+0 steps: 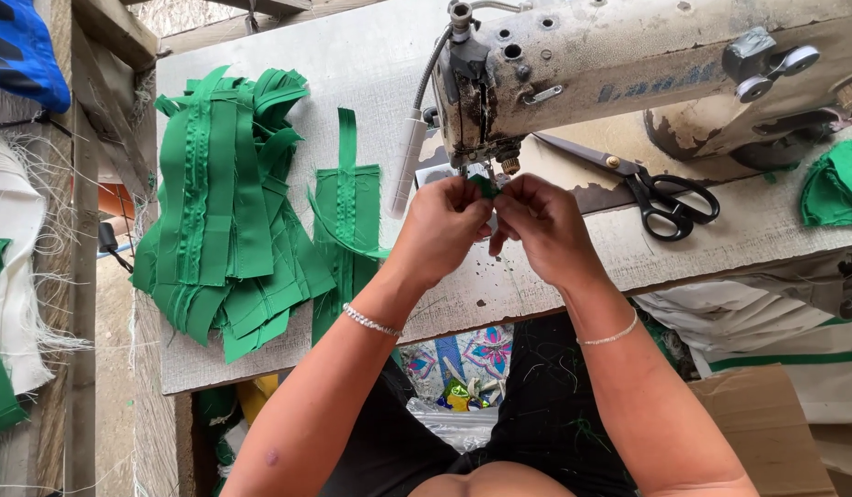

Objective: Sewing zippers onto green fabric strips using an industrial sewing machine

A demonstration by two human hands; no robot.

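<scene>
Worn grey surface (370, 64) carries an old sewing machine (628, 64). We note both hands at the needle: left hand (441, 228) and right hand (541, 225) pinched shut on a small green fabric piece (485, 186), held just under the presser foot. Stacked green strips (228, 212) lie at nine o'clock, black scissors (660, 193) at three o'clock. We judge the piece is being positioned; seating it squarely under the foot calls for fine fingertip alignment.
</scene>
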